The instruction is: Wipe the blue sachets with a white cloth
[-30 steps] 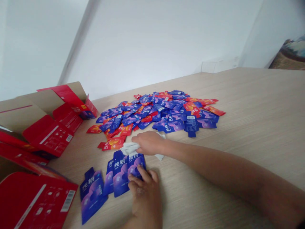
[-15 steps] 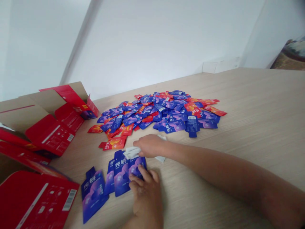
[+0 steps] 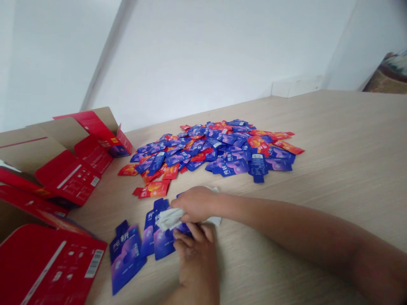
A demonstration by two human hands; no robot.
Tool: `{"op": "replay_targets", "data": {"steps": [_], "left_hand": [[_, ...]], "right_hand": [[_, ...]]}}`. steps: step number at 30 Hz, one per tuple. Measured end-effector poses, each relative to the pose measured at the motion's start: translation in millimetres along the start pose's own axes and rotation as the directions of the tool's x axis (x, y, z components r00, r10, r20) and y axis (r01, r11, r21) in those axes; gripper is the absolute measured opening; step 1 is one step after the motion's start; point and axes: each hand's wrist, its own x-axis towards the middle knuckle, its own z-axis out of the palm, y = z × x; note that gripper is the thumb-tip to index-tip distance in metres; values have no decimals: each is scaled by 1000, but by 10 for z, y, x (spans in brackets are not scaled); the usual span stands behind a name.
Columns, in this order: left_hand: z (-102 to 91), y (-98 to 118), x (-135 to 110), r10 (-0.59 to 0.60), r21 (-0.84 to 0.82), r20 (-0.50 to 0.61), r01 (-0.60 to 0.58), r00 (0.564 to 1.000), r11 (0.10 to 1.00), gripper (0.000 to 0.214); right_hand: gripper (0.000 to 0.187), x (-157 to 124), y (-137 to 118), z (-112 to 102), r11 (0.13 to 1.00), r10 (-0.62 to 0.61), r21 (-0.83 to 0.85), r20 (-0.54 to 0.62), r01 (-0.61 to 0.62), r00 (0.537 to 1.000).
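My right hand (image 3: pixel 195 204) grips a crumpled white cloth (image 3: pixel 170 219), pressing it onto a blue-purple sachet (image 3: pixel 181 228) whose top it mostly hides. My left hand (image 3: pixel 194 258) lies just below, its fingers holding that same sachet against the table. To its left lie two more blue sachets (image 3: pixel 162 242) (image 3: pixel 147 235), partly overlapping, and another (image 3: pixel 126 259) sits slightly apart. Beyond my hands is a large loose pile of blue and red sachets (image 3: pixel 210 152), with a red sachet (image 3: pixel 154 189) lying nearest me.
An opened red-and-brown cardboard box (image 3: pixel 68 178) stands at the table's left, with a red carton flap (image 3: pixel 52 264) at the lower left. The light wood table (image 3: pixel 318 212) stretches right to white walls. A small white box (image 3: pixel 295 89) sits at the back.
My right hand has moved down and left, bringing the white cloth over the sachet under my left hand. The view has shifted slightly.
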Motion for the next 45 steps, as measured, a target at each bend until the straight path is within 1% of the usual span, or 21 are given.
{"op": "replay_targets", "data": {"steps": [3,6,9,11,14,17,19,21,23,27,30,32,35,37,39,41,45], "left_hand": [[-4,-22,3,30,-43,26,-29,999,999,35],[-2,-38,5,62,-98,48,-57,997,994,36],[8,-24,7,29,-62,69,-25,997,998,36],[16,-8,7,20,-29,53,-19,998,999,35],[19,7,6,19,-35,27,-18,999,999,36],[10,6,6,9,-67,33,-6,999,998,37],[2,1,6,5,-64,30,-3,1000,998,36],[-5,-7,3,10,-48,25,-9,1000,999,35],[-9,-20,0,28,-46,29,-26,999,999,35],[-18,-50,-3,71,-70,40,-68,997,995,36],[-20,-60,1,53,-52,49,-51,997,997,37],[-15,-58,4,68,-50,34,-66,997,997,36],[0,-35,3,56,-35,13,-56,998,998,35],[7,-13,0,21,-18,10,-21,1000,1000,34],[9,4,-2,2,-17,10,-2,1000,1000,33],[6,7,-1,-4,-33,17,4,1000,999,33],[-6,-18,7,44,-75,35,-41,998,996,35]], "right_hand": [[34,-2,116,19,995,97,-13,-27,-98,995],[36,-10,242,-6,977,207,-49,-48,-210,977],[35,-18,286,-62,964,254,-64,-82,-259,964],[36,-20,250,-102,970,233,-50,-116,-239,966],[35,-18,134,-133,991,126,-15,-130,-129,983],[33,-10,19,-105,1000,-21,5,-56,21,998],[33,-3,-16,-64,998,-65,8,1,65,998],[34,5,-3,-26,999,-38,6,25,38,999],[35,8,57,-5,999,33,-4,23,-33,999],[36,-14,222,-37,981,192,-39,-9,-192,981],[36,-33,264,-104,968,243,-47,-57,-246,968],[36,-35,224,-145,973,222,-37,-95,-226,970],[33,-28,106,-168,994,104,-13,-117,-107,988],[32,-23,26,-149,1000,2,-2,-80,-2,997],[32,-18,-29,-112,998,-65,3,-16,65,998],[33,-12,-46,-71,998,-60,3,34,60,998],[34,-2,55,-23,998,71,-2,35,-70,997]]}}
